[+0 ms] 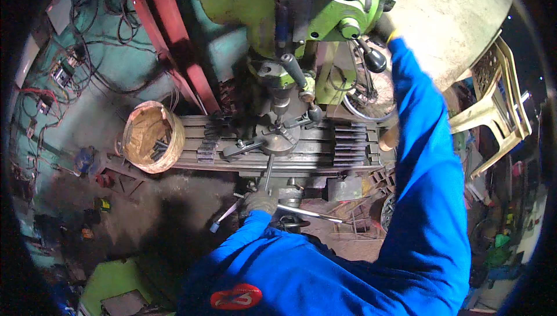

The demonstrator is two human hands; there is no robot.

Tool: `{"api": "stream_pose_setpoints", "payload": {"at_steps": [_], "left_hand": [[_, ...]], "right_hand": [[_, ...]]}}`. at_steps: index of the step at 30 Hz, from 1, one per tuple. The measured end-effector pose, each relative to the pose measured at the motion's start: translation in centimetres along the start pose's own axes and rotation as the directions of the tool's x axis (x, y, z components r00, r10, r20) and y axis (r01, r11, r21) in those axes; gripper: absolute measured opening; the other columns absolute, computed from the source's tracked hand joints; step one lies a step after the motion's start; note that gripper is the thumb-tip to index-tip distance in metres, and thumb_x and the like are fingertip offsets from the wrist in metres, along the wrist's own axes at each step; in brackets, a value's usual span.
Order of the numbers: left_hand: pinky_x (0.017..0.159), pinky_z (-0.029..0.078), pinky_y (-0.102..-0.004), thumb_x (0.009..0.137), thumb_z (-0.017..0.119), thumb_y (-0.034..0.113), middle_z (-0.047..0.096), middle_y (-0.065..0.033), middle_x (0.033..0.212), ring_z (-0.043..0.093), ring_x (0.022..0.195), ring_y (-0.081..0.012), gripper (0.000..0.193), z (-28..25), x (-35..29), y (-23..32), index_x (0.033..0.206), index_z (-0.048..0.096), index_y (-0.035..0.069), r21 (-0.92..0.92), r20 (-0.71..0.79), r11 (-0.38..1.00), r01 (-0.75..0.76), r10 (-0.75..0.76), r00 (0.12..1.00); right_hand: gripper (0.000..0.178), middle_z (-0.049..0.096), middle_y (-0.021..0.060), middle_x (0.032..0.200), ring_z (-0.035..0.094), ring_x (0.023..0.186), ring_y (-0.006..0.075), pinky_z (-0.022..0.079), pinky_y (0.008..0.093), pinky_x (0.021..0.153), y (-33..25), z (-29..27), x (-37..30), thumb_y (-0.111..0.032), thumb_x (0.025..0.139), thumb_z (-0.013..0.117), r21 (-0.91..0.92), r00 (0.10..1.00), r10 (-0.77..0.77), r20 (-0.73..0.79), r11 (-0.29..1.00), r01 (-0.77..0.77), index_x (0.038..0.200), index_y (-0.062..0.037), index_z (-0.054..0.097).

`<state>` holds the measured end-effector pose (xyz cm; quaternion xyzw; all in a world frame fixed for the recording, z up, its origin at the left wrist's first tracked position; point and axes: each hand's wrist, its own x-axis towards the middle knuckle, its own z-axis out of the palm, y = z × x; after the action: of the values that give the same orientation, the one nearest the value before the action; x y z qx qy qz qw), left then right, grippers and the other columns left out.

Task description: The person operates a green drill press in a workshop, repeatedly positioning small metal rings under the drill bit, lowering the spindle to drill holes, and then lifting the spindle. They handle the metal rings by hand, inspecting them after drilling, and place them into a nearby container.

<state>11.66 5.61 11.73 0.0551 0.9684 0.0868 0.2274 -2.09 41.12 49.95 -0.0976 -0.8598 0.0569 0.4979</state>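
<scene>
At the table's (232,164) front edge, a grey rod (269,172) slants up from the gloved left hand (259,203) to the round fixture (279,142), its long axis running away from the body and leaning a little right. The left hand is the nearer one, seemingly closed around the rod's near end. The right hand (384,27) is well apart, raised beside the machine head (339,6), near a black-knobbed lever (374,60); blur hides whether its fingers grip anything.

Around the left hand, room is tight: a steel bar (310,213) extends to its right, and a slim handle (225,215) slopes down on its left. Farther left, the floor (139,197) shows below the table edge. On the table, slots show between the fixture and the dark bars (350,145) to its right; a tub (152,136) stands at the left end. Directly above the fixture, the spindle (281,104) limits upward room.
</scene>
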Motion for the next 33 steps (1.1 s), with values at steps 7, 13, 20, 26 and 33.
{"api": "stream_pose_setpoints", "payload": {"at_steps": [7, 13, 20, 26, 33], "left_hand": [[0.089, 0.046, -0.0589, 0.088, 0.039, 0.065, 0.056, -0.0449, 0.105, 0.056, 0.106, -0.0560, 0.077, 1.7, 1.6, -1.2, 0.144, 0.037, 0.011, -0.113, 0.094, 0.993, -0.038, 0.049, 0.994], [0.081, 0.049, -0.0534, 0.092, 0.040, 0.057, 0.062, -0.0231, 0.112, 0.062, 0.094, -0.0464, 0.053, 4.4, 2.5, -1.2, 0.132, 0.054, 0.025, 0.139, 0.063, 0.978, -0.158, 0.151, 0.987], [0.075, 0.053, -0.0517, 0.086, 0.056, 0.056, 0.065, -0.0184, 0.091, 0.064, 0.093, -0.0367, 0.058, 3.4, 2.6, -2.6, 0.113, 0.064, 0.006, -0.110, -0.056, 0.992, -0.065, 0.059, 0.997], [0.069, 0.053, -0.0456, 0.087, 0.056, 0.058, 0.068, -0.0134, 0.087, 0.066, 0.086, -0.0285, 0.048, 0.7, 2.8, -2.8, 0.090, 0.069, 0.012, -0.828, 0.559, 0.267, 0.493, 0.334, 0.759], [0.066, 0.053, -0.0433, 0.090, 0.054, 0.053, 0.067, -0.0096, 0.081, 0.065, 0.074, -0.0254, 0.043, 5.9, 5.8, -5.9, 0.091, 0.069, 0.013, -0.879, 0.455, 0.317, 0.356, 0.334, 0.826]], "right_hand": [[0.032, 0.065, 0.0191, 0.085, 0.062, 0.073, 0.0366, 0.049, 0.0442, 0.065, 0.7, -7.8, -15.3, -0.020, 0.088, 0.057, -0.017, 0.987, 0.127, -0.099, 0.992, -0.129, 0.113, -0.0002, 0.057], [0.046, 0.062, 0.0094, 0.074, 0.057, 0.065, 0.0263, 0.048, 0.0415, 0.064, 3.2, -15.9, 11.1, -0.047, 0.093, 0.048, -0.139, 0.824, -0.350, -0.445, 0.936, 0.322, 0.098, -0.0034, 0.062], [0.038, 0.063, 0.0154, 0.079, 0.060, 0.072, 0.0280, 0.048, 0.0404, 0.063, 2.5, -10.6, -2.7, -0.037, 0.091, 0.052, 0.159, 0.995, 0.091, 0.035, 0.983, -0.095, 0.102, -0.0018, 0.064], [0.031, 0.064, 0.0170, 0.100, 0.063, 0.086, 0.0284, 0.049, 0.0353, 0.075, 1.7, -12.8, -32.0, -0.013, 0.084, 0.066, 0.160, 0.763, 0.215, 0.610, 0.909, -0.384, 0.112, -0.0009, 0.059], [0.038, 0.067, 0.0133, 0.096, 0.064, 0.096, 0.0321, 0.050, 0.0405, 0.085, -12.8, -9.7, -37.0, -0.027, 0.067, 0.080, 0.681, 0.692, -0.244, 0.679, 0.561, -0.470, 0.095, -0.0040, 0.069]]}}
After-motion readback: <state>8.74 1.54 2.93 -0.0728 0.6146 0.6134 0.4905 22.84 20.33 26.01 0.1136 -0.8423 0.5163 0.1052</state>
